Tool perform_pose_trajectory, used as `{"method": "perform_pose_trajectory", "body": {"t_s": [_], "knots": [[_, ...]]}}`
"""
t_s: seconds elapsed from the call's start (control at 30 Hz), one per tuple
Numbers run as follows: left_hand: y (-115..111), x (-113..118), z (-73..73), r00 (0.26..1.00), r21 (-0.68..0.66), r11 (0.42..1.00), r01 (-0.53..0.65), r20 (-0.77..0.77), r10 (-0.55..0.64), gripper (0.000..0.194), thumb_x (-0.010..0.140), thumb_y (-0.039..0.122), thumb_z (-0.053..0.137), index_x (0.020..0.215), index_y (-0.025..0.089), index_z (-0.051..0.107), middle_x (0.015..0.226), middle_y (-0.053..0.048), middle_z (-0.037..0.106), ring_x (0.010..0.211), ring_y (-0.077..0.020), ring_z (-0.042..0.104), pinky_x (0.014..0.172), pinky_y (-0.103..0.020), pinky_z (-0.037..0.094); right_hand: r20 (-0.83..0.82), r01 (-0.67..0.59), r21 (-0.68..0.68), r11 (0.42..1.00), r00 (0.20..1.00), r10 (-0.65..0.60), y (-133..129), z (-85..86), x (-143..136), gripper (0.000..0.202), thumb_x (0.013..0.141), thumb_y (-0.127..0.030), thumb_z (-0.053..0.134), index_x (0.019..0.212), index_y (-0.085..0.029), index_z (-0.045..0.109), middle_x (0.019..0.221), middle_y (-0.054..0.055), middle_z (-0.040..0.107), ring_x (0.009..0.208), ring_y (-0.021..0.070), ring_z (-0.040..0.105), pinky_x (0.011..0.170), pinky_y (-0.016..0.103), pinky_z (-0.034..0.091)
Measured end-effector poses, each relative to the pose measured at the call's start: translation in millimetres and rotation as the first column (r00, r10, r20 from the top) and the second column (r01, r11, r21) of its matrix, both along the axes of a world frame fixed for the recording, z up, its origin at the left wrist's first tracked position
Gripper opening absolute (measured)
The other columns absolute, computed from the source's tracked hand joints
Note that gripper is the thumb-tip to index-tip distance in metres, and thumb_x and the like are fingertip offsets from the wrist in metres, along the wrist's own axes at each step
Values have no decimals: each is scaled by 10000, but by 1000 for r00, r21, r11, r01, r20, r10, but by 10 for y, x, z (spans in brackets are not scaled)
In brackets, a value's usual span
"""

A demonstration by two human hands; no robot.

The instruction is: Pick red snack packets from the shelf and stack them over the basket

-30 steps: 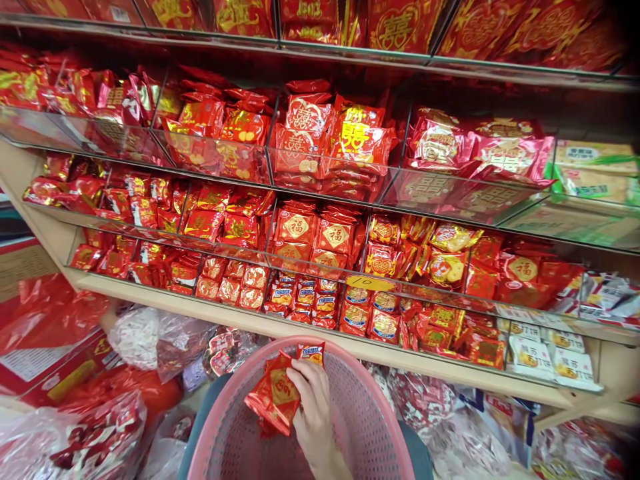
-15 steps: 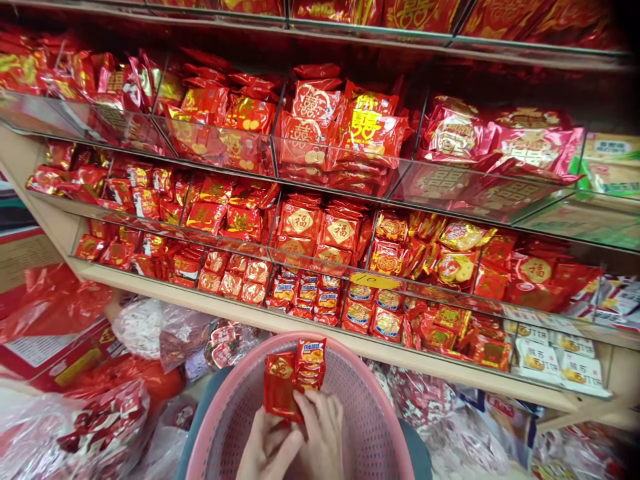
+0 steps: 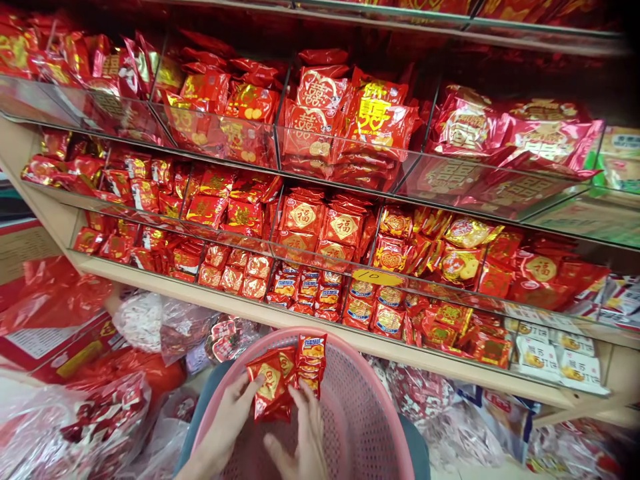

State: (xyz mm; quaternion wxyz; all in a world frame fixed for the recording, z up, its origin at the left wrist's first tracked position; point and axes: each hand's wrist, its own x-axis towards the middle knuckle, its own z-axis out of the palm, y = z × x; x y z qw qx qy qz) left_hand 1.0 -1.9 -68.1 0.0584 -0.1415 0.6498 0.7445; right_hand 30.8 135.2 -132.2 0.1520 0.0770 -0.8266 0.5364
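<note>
My left hand (image 3: 231, 415) pinches a red snack packet (image 3: 269, 387) with a gold diamond by its left edge, over the pink basket (image 3: 216, 408). Another red and gold packet (image 3: 287, 362) shows partly behind it. My right hand (image 3: 302, 427) is open, thumb apart from the fingers, with its fingertips close to the packets' right side; whether they touch is unclear. Beside them, a column of small red packets with blue labels (image 3: 311, 363) overlaps the basket's far wall. What supports that column is hidden.
Ahead stands a tiered shelf (image 3: 210, 301) with clear dividers, full of red and gold snack packets. A yellow price tag (image 3: 377, 277) hangs on it. Plastic bags of wrapped sweets (image 3: 107, 427) lie at the left; more bags (image 3: 465, 433) lie under the shelf at the right.
The front packet has turned from its plain red side to its gold-diamond side and moved left. My left hand has shifted left to its edge; my right hand's fingers have spread away.
</note>
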Motion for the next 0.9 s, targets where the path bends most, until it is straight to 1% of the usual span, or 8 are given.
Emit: {"method": "perform_pose_trajectory", "body": {"t_s": [0.07, 0.17, 0.23, 0.33, 0.43, 0.6, 0.77, 0.9], "knots": [[-56, -150, -31, 993, 1, 995, 99, -68, -99, 335, 676, 444, 643, 863, 173, 580, 769, -11, 670, 666, -163, 620, 576, -246, 466, 158, 26, -196, 980, 987, 5, 24, -1, -86, 519, 754, -439, 578, 1231, -259, 475, 1280, 92, 499, 1166, 246, 469, 961, 394, 389], [-78, -391, -177, 987, -64, 998, 28, -157, -37, 395, 613, 431, 695, 861, 171, 530, 665, 27, 620, 637, -141, 591, 592, -235, 443, 349, 52, -435, 899, 930, 115, 41, 16, -249, 419, 765, -453, 554, 1113, -223, 519, 1052, 78, 627, 877, 194, 612, 770, 335, 493], [-69, -526, -292, 981, -157, 987, -40, -196, 9, 449, 596, 417, 703, 910, 171, 498, 564, 71, 542, 552, -114, 538, 540, -219, 399, 431, 91, -530, 843, 885, 176, 32, 28, -335, 404, 730, -466, 583, 1044, -220, 516, 886, 44, 651, 710, 172, 619, 637, 303, 495], [-47, -660, -407, 972, -292, 956, -37, -231, -33, 450, 634, 415, 654, 964, 163, 479, 465, 124, 389, 423, -80, 404, 449, -206, 280, 463, 141, -607, 782, 862, 204, 11, 39, -400, 398, 669, -420, 633, 990, -225, 501, 759, -7, 627, 633, 150, 601, 575, 268, 463], [-31, -726, -439, 971, -412, 911, -21, -227, -81, 469, 660, 417, 607, 1020, 136, 496, 443, 129, 343, 395, -84, 363, 434, -213, 229, 446, 147, -638, 756, 871, 207, 16, 43, -419, 373, 637, -331, 637, 967, -219, 503, 751, -20, 617, 624, 138, 587, 576, 255, 447], [-20, -745, -429, 977, -553, 830, -63, -205, -62, 512, 640, 426, 616, 1067, 150, 565, 513, 67, 508, 518, -142, 529, 518, -236, 363, 431, 130, -607, 784, 883, 187, 64, 31, -443, 338, 640, -254, 584, 966, -192, 524, 821, 11, 633, 635, 138, 572, 576, 253, 438], [-43, -654, -429, 971, -650, 758, -54, -211, -113, 462, 676, 385, 592, 1082, 165, 575, 846, -56, 671, 821, -224, 627, 721, -305, 453, 435, 119, -558, 821, 885, 167, 105, 26, -463, 288, 648, -249, 569, 927, -180, 568, 839, 31, 660, 642, 159, 588, 566, 265, 450], [-86, -513, -475, 962, -675, 738, -24, -217, -167, 439, 736, 403, 533, 1090, 147, 574, 1111, -123, 627, 1044, -255, 573, 890, -351, 423, 389, 70, -514, 855, 907, 160, 134, -5, -470, 242, 685, -260, 546, 909, -177, 587, 910, 56, 672, 768, 185, 620, 696, 304, 479]]}}
